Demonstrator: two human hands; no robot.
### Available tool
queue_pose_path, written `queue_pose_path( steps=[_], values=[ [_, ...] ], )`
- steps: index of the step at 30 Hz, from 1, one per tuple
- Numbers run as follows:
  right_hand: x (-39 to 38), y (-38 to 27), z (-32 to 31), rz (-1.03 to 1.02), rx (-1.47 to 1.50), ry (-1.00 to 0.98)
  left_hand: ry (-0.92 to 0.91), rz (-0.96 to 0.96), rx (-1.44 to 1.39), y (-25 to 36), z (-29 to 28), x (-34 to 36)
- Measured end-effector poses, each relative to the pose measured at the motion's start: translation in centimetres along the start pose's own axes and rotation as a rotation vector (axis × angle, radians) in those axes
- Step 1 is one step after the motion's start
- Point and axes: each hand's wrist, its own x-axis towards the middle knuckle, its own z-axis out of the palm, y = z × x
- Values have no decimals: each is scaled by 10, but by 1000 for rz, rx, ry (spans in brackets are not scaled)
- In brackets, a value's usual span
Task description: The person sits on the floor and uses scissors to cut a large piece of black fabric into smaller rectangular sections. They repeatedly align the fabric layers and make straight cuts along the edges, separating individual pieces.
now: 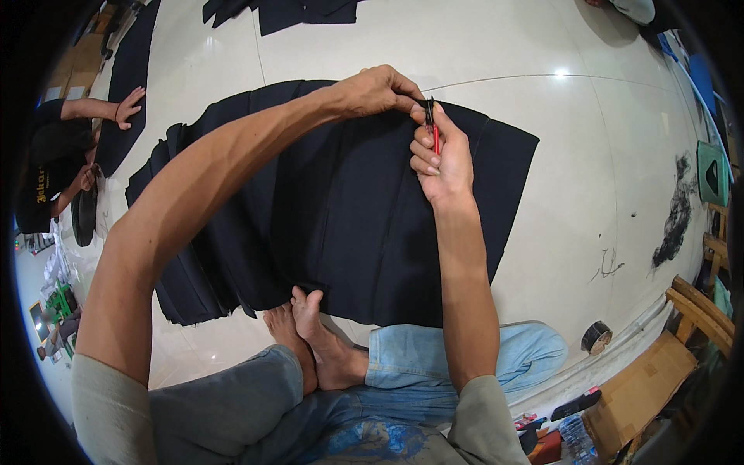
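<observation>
Dark, nearly black cloth (364,194) lies spread over the floor in front of me, with several seams or folds running across it and gathered layers at its left end. At the far edge of the cloth, my left hand (376,91) pinches the fabric between thumb and fingers. Right beside it, my right hand (443,155) is closed round a small red-handled tool (435,138) with a dark, pointed tip that stands up past the thumb. Its exact kind is too small to tell. The tip is next to the left fingertips at the cloth's edge.
My bare feet (329,349) rest at the cloth's near edge. To the left, another person's hand (128,108) lies on a dark cloth strip (133,66). More dark pieces (306,15) lie at the far side. A tape roll (596,338) and cardboard (643,384) are at the right.
</observation>
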Motion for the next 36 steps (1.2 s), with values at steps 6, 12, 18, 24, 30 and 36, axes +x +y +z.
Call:
queue_pose_path(
  steps=[6, 12, 18, 24, 30, 36],
  values=[
    [5, 4, 1, -66, 50, 94, -16, -10, 105, 3, -1, -1],
    [2, 13, 7, -249, 119, 153, -123, -16, 451, 9, -41, -14],
    [-6, 34, 45, -159, -172, 94, 2, -90, 69, -51, -68, -45],
    [24, 60, 69, -103, -120, 49, 66, -129, -117, -43, -61, -54],
    [28, 62, 69, -36, -155, 19, 89, -153, -133, -58, -58, -54],
    [27, 59, 70, 3, -183, 54, 125, -186, -68, -56, -56, -52]
  ],
)
